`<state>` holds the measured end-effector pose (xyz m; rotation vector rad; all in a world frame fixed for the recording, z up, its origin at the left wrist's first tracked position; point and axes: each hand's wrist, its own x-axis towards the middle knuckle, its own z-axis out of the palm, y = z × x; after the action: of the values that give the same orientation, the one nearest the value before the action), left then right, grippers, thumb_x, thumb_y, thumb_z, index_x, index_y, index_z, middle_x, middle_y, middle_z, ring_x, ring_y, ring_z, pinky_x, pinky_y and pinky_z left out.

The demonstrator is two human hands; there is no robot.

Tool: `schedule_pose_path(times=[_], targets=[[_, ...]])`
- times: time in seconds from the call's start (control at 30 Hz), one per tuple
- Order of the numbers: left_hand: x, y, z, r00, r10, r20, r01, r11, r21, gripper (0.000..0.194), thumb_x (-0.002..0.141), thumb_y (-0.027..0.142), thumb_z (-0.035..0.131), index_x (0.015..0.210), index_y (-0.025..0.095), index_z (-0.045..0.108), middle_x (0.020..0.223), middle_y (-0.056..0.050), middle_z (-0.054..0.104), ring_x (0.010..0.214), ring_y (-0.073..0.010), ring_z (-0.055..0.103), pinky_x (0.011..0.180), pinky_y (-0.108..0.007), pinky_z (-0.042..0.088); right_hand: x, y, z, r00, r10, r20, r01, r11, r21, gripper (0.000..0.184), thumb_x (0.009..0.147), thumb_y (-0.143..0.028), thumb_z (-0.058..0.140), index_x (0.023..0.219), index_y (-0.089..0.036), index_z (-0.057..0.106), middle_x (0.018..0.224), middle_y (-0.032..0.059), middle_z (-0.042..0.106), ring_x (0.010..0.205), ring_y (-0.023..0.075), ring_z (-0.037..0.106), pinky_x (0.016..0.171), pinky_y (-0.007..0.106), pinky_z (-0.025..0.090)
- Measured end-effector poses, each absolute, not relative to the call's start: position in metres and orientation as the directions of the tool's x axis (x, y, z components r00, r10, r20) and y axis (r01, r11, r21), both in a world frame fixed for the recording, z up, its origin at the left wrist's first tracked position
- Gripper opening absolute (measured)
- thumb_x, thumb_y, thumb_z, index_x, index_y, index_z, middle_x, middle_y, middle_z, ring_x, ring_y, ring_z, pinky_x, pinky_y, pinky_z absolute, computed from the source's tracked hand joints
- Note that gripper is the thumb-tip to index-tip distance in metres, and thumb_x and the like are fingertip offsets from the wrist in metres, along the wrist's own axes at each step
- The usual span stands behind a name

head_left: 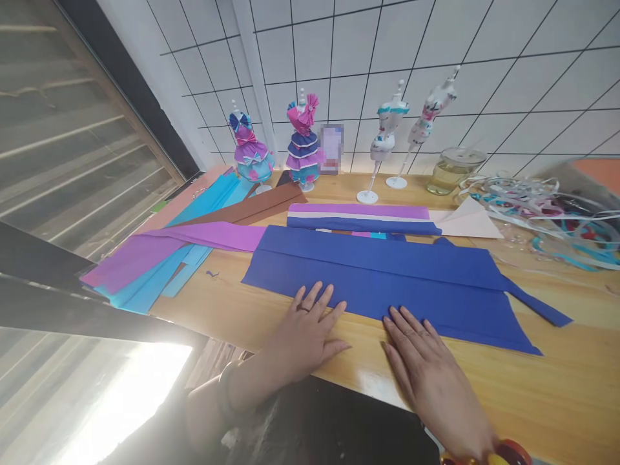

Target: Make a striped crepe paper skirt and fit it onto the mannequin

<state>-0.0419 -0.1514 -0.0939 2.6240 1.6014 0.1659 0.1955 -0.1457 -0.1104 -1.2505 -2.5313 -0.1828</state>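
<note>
A wide sheet of dark blue crepe-like paper (pixel 368 271) lies flat on the wooden table, with a crease running along its length. My left hand (pixel 310 329) rests palm down, its fingers spread over the sheet's near edge. To the right, my right hand (pixel 421 361) also lies flat, fingertips on the same edge. Neither hand grips anything. A narrow blue strip (pixel 537 303) sticks out past the sheet's right end. Just behind lies a folded stack of purple, white and blue paper (pixel 358 216), with a pale pink piece (pixel 467 219) beside it.
Purple sheets (pixel 140 258), light blue sheets (pixel 140 297) and a brown sheet (pixel 252 208) overlap at left. Two dressed mini mannequins (pixel 303 145) and two bare ones (pixel 387 126) stand along the tiled wall. A glass of yellowish liquid (pixel 450 174) and tangled ribbons (pixel 527 194) sit at right.
</note>
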Motion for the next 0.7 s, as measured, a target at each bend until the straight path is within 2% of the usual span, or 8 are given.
schedule_pose_path(times=[0.17, 0.3, 0.6, 0.7], targets=[[-0.042, -0.151, -0.096, 0.457, 0.883, 0.104, 0.879, -0.466, 0.1, 0.062, 0.088, 0.058, 0.029, 0.14, 0.025, 0.03, 0.148, -0.009, 0.029, 0.138, -0.0268, 0.018, 0.11, -0.049, 0.02, 0.193, -0.146, -0.108, -0.569, 0.765, 0.301, 0.8, 0.6, -0.012, 0.043, 0.093, -0.034, 0.037, 0.129, -0.014, 0.052, 0.132, 0.0139, 0.053, 0.126, 0.0295, 0.042, 0.101, 0.051, 0.034], [-0.043, -0.151, -0.097, 0.46, 0.881, 0.111, 0.878, -0.47, 0.092, 0.061, 0.088, 0.057, 0.03, 0.14, 0.024, 0.032, 0.148, -0.009, 0.029, 0.138, -0.0271, 0.019, 0.11, -0.048, 0.021, 0.191, -0.146, -0.105, -0.554, 0.786, 0.275, 0.818, 0.575, 0.006, 0.041, 0.093, -0.034, 0.039, 0.123, -0.012, 0.057, 0.133, 0.0148, 0.052, 0.126, 0.0292, 0.042, 0.101, 0.05, 0.035], [-0.043, -0.149, -0.101, 0.473, 0.87, 0.142, 0.877, -0.48, 0.027, 0.056, 0.089, 0.054, 0.032, 0.139, 0.027, 0.034, 0.147, -0.007, 0.03, 0.137, -0.0276, 0.022, 0.108, -0.049, 0.023, 0.225, -0.155, -0.105, -0.442, 0.856, 0.27, 0.885, 0.465, -0.027, 0.044, 0.093, -0.037, 0.039, 0.123, -0.009, 0.055, 0.132, 0.017, 0.051, 0.129, 0.0295, 0.038, 0.101, 0.05, 0.036], [-0.043, -0.148, -0.102, 0.481, 0.868, 0.121, 0.874, -0.486, 0.015, 0.056, 0.09, 0.053, 0.031, 0.139, 0.027, 0.032, 0.148, -0.009, 0.028, 0.137, -0.0289, 0.021, 0.107, -0.051, 0.023, 0.247, -0.157, -0.109, -0.396, 0.873, 0.284, 0.911, 0.413, 0.0, 0.046, 0.093, -0.037, 0.036, 0.123, -0.009, 0.055, 0.132, 0.0179, 0.052, 0.129, 0.0302, 0.038, 0.1, 0.051, 0.036]])
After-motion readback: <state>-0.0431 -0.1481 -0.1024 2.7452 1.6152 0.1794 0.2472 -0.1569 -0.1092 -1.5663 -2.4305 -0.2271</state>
